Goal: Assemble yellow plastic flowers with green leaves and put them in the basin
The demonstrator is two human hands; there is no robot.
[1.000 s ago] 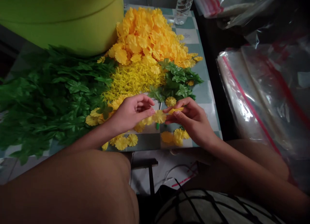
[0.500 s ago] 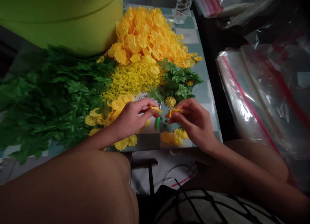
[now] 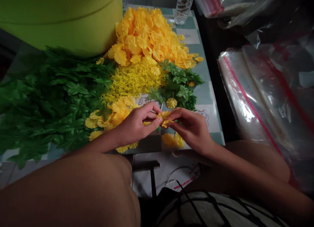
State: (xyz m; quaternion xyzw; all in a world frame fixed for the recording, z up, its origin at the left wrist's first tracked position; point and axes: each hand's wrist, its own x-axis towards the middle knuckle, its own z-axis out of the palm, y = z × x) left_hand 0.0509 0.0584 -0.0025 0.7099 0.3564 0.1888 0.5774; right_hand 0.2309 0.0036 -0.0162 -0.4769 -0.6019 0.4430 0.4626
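artificial flower [image 3: 164,117] (yellow) between both hands [image 3: 191,130]

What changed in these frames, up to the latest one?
The left hand and right hand, apart half a second ago and each holding a small yellow piece, have moved together. Their fingertips now pinch a yellow flower between them. The orange flower heap and green leaves stayed as they were.

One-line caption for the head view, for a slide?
Left hand and right hand pinch a yellow flower above a tiled table, beside piled orange flowers and green leaves.
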